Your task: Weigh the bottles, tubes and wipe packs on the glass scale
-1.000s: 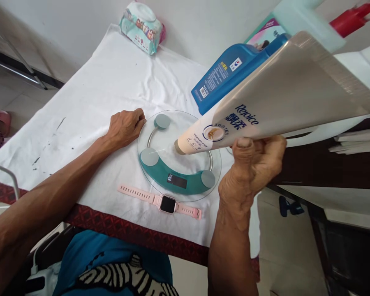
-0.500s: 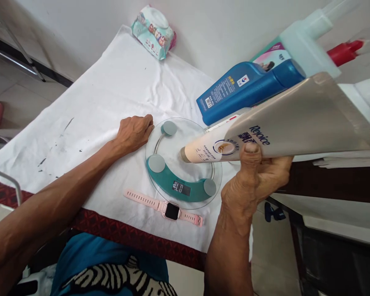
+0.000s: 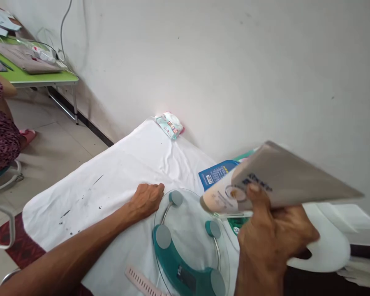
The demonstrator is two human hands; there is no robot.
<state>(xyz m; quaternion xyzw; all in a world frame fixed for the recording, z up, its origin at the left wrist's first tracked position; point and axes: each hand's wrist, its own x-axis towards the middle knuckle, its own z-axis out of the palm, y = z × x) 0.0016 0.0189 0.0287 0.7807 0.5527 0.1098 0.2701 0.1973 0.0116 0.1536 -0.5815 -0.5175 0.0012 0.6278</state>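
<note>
My right hand (image 3: 271,230) is wrapped around a beige Rejoice squeeze tube (image 3: 283,176), thumb on its printed side. The tube is held in the air, cap toward the left, above the right part of a round glass scale (image 3: 191,222). Text on the tube is smeared by motion. The scale has a teal display housing and grey round pads; its reading is unclear. My left hand (image 3: 146,200) rests on the white cloth as a loose fist beside the scale's left edge. Its palm side is hidden. A pink watch strap (image 3: 143,281) lies in front of the scale; the watch face is out of frame.
A blue bottle (image 3: 217,172) lies behind the tube, partly covered. A wipes pack (image 3: 170,124) sits at the cloth's far corner by the wall (image 3: 203,74). At left, a person in patterned clothing (image 3: 1,135) sits near a green table (image 3: 40,77).
The view has tilted upward, so the scale and hands appear lower and more wall shows. The tube has shifted toward the scale's right side, still in my right hand. My left hand stays beside the scale.
</note>
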